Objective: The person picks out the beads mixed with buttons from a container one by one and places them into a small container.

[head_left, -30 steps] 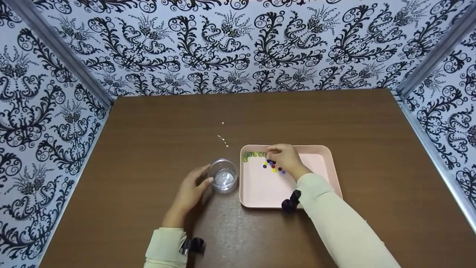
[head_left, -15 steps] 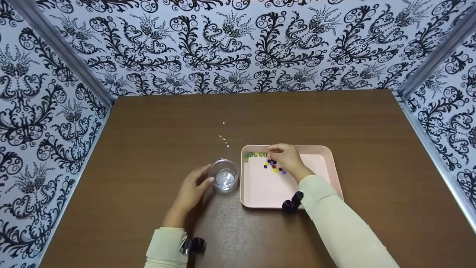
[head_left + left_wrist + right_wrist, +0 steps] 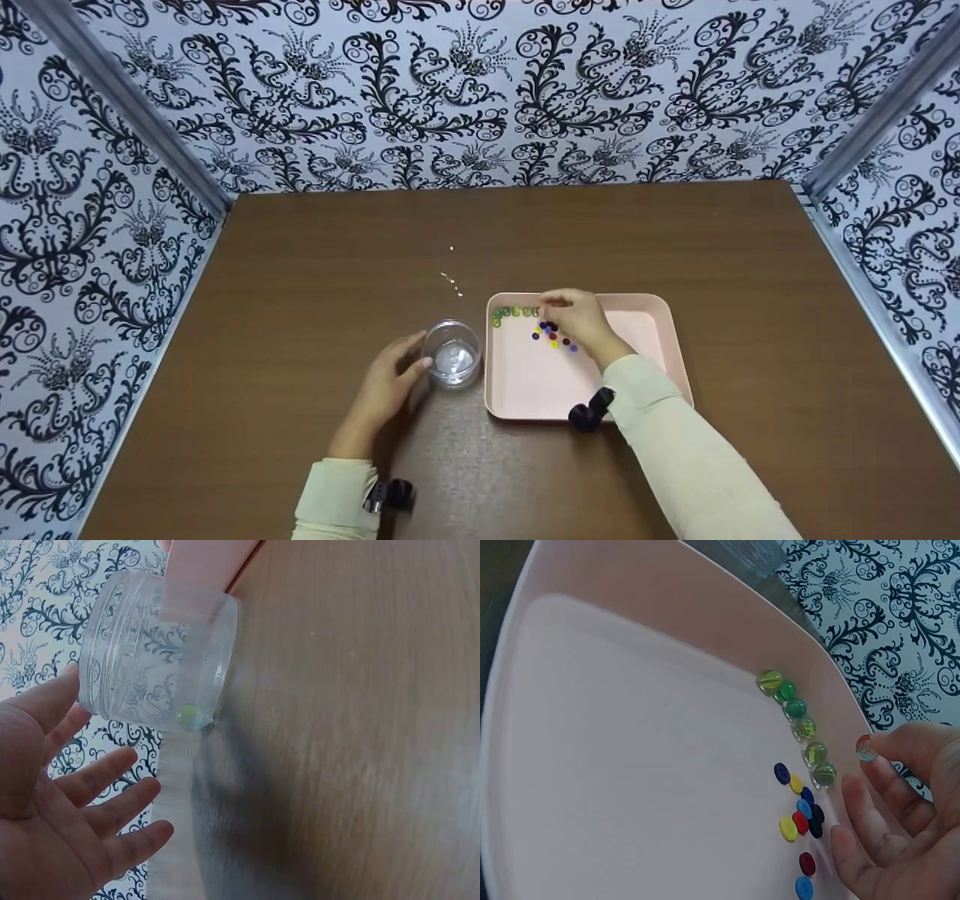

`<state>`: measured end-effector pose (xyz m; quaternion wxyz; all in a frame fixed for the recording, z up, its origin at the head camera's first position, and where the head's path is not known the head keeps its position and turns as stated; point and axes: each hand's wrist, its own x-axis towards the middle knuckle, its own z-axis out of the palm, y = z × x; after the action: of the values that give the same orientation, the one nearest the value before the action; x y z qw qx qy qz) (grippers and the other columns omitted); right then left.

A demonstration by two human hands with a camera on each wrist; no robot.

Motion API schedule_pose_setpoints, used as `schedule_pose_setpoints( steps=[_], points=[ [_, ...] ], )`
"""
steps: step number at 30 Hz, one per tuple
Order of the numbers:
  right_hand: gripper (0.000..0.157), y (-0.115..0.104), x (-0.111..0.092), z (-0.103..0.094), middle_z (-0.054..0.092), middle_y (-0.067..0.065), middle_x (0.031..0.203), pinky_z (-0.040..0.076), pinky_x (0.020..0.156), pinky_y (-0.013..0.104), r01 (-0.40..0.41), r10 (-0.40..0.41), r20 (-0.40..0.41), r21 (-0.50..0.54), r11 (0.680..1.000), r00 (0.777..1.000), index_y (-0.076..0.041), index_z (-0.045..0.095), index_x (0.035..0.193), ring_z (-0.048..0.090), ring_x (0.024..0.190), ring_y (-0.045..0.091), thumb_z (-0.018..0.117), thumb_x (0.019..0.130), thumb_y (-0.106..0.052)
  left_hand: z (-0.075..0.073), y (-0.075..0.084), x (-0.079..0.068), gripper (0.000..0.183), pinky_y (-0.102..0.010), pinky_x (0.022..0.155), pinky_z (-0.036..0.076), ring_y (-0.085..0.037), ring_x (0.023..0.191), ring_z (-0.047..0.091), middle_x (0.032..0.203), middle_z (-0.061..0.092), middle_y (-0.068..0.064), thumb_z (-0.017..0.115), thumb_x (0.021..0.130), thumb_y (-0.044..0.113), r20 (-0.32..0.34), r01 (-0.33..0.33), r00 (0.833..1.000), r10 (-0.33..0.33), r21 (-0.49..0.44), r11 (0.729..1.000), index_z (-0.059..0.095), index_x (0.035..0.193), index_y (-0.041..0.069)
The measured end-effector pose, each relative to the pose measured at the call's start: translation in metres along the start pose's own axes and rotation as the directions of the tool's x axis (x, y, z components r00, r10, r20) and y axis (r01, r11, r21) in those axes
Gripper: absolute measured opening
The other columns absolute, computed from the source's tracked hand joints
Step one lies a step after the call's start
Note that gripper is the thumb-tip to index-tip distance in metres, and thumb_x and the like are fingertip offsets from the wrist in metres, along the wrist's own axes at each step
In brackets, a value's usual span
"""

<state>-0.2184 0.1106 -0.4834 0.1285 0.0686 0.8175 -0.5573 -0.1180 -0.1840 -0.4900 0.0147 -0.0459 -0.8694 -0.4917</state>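
My left hand (image 3: 386,382) is beside a clear plastic jar (image 3: 452,360), thumb and index fingertip touching near its rim. Its other fingers spread loosely, away from the jar, in the left wrist view. A yellow-green spot (image 3: 189,716), perhaps a marble, shows low in the jar. Over the far side of a pink tray (image 3: 517,390), my right hand (image 3: 577,319) pinches a clear marble with red in it (image 3: 866,748) between thumb and index finger. Several green marbles (image 3: 805,727) line the tray's wall and corner. Beside them lie several small coloured buttons (image 3: 800,822).
The brown table (image 3: 337,247) carries a few tiny pale specks (image 3: 450,280) behind the jar. Close to the jar's right is the tray's left wall. Black-and-white patterned walls (image 3: 480,90) enclose the table at the back and sides.
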Motion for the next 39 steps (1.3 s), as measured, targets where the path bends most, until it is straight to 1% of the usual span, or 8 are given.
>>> schedule_pose_setpoints(
  steps=[3,6,8,13,26,29,34,39],
  points=[
    [0.032,-0.002,-0.002,0.0,0.068,0.009,0.102,0.049,0.064,0.021,-0.018,0.018,0.008,0.095,0.995,1.0,0.0,0.067,0.116,0.06,0.078,0.013,0.064,0.084,-0.004,0.0,0.0,0.0,0.042,-0.054,0.11,0.031,-0.04,0.129,0.045,0.133,0.055,-0.023,0.064,0.092,0.015,0.005,0.002,1.0,-0.002,-0.003,1.0,0.058,0.131,0.0],
    [0.034,-0.003,-0.003,0.001,0.067,0.004,0.095,0.043,0.055,0.02,-0.047,0.043,0.028,0.2,0.979,0.999,0.001,0.065,0.117,0.054,0.068,0.011,0.063,0.083,-0.002,0.0,0.001,-0.001,0.042,-0.055,0.111,0.031,-0.04,0.13,0.044,0.134,0.054,-0.023,0.064,0.093,0.015,0.013,0.008,1.0,-0.008,-0.004,1.0,0.057,0.132,0.0],
    [0.035,-0.004,-0.005,0.001,0.067,0.003,0.094,0.041,0.053,0.021,-0.074,0.066,0.042,0.24,0.968,0.997,0.001,0.064,0.119,0.054,0.067,0.012,0.063,0.084,-0.001,0.0,0.001,-0.001,0.042,-0.055,0.111,0.03,-0.04,0.13,0.044,0.134,0.054,-0.023,0.064,0.093,0.016,0.016,0.013,1.0,-0.013,-0.005,1.0,0.056,0.132,0.0],
    [0.036,-0.005,-0.006,0.002,0.067,0.002,0.093,0.048,0.06,0.024,-0.076,0.067,0.045,0.22,0.973,0.997,0.002,0.063,0.12,0.062,0.078,0.013,0.064,0.085,-0.002,0.0,0.0,-0.001,0.042,-0.054,0.111,0.03,-0.041,0.129,0.044,0.134,0.054,-0.023,0.064,0.093,0.015,0.013,0.012,1.0,-0.012,-0.003,1.0,0.057,0.131,0.0],
    [0.037,-0.007,-0.009,0.003,0.068,0.004,0.101,0.054,0.072,0.031,-0.096,0.085,0.068,0.192,0.977,0.994,-0.003,0.063,0.123,0.065,0.091,0.018,0.066,0.087,-0.009,0.0,0.001,0.0,0.041,-0.054,0.11,0.031,-0.041,0.128,0.045,0.133,0.055,-0.024,0.064,0.092,0.013,0.005,-0.001,1.0,0.001,-0.003,1.0,0.057,0.13,-0.002],
    [0.036,-0.009,-0.011,0.004,0.067,0.005,0.102,0.052,0.07,0.029,-0.107,0.092,0.078,0.209,0.972,0.993,-0.004,0.063,0.123,0.064,0.092,0.019,0.066,0.087,-0.01,0.0,0.001,0.0,0.041,-0.054,0.11,0.031,-0.041,0.128,0.046,0.133,0.055,-0.024,0.064,0.092,0.012,0.005,-0.004,1.0,0.004,-0.001,1.0,0.057,0.13,-0.002],
    [0.038,-0.012,-0.014,0.005,0.068,0.01,0.106,0.045,0.057,0.023,-0.107,0.079,0.113,0.269,0.957,0.99,-0.001,0.061,0.124,0.061,0.08,0.017,0.064,0.087,-0.006,0.001,0.001,0.0,0.042,-0.054,0.11,0.032,-0.04,0.129,0.045,0.133,0.055,-0.022,0.064,0.092,0.014,0.008,0.01,1.0,-0.01,0.013,1.0,0.057,0.131,0.0],
    [0.038,-0.015,-0.016,0.007,0.067,0.016,0.112,0.047,0.058,0.022,-0.112,0.08,0.116,0.301,0.947,0.99,-0.001,0.061,0.124,0.061,0.081,0.016,0.064,0.086,-0.004,0.001,0.001,0.001,0.042,-0.053,0.111,0.03,-0.039,0.13,0.044,0.134,0.055,-0.021,0.064,0.093,0.015,0.012,0.026,1.0,-0.026,0.012,1.0,0.057,0.132,0.001]
  ],
)
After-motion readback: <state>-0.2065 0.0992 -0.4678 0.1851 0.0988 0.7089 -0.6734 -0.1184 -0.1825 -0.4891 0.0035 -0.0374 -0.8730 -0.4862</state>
